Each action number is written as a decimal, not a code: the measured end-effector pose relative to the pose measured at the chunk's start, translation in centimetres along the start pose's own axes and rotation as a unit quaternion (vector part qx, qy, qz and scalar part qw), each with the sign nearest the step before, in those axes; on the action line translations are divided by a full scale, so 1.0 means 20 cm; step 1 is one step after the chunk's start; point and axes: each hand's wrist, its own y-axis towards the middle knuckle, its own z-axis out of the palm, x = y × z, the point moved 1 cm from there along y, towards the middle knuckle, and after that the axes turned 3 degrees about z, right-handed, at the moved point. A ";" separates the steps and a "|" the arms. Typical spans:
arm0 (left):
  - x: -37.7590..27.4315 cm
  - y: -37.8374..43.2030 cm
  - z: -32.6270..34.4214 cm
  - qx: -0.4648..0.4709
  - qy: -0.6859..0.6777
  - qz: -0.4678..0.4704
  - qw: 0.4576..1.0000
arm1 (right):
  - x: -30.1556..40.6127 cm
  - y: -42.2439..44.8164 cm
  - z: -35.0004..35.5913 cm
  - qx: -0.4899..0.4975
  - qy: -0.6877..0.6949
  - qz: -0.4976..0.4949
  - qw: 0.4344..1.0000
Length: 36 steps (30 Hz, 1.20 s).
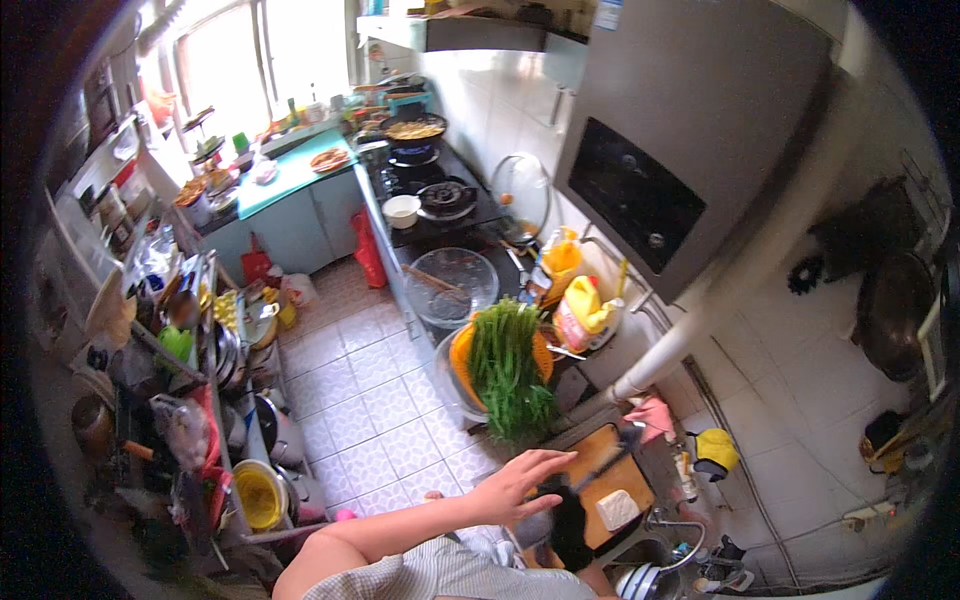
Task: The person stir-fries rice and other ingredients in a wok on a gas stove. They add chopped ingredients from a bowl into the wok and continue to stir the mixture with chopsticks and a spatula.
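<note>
My left hand (525, 484) is held in the air with its fingers apart and nothing in it, beside a wooden cutting board (592, 531). My right hand is out of view; only a bit of forearm (597, 581) shows at the bottom edge. On the board sits a pale block (618, 510) that looks like tofu. A blurred knife (600, 472) lies across the board's upper part. A black shape (571, 525), too dark to identify, covers its left side. Long leafy greens (510, 367) spill over an orange colander (463, 361) beyond the board.
A gas stove (448, 200) carries a wok of food (414, 129) and a white bowl (401, 211). Nearer stand a clear basin (451, 274) and a yellow oil jug (581, 307). Crowded shelves (214, 375) line the left. A sink faucet (701, 536) is at lower right.
</note>
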 end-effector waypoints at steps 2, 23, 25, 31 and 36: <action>0.04 -0.09 -0.06 0.021 0.016 -0.032 0.999 | 0.20 0.11 0.19 0.103 0.011 -0.062 0.993; 1.16 -0.22 -1.96 0.249 0.495 -0.040 0.831 | 1.58 1.18 1.81 0.329 0.001 -0.200 0.923; 1.15 -0.05 -2.12 0.217 0.557 0.013 0.802 | 1.58 1.37 1.88 0.289 -0.070 -0.283 0.912; 1.40 0.15 -2.48 -0.031 0.486 0.104 0.867 | 1.58 2.04 2.07 0.116 -0.002 -0.255 0.960; 1.64 0.04 -2.87 -0.156 0.457 -0.036 0.875 | 1.90 2.60 2.07 0.085 0.051 -0.166 0.981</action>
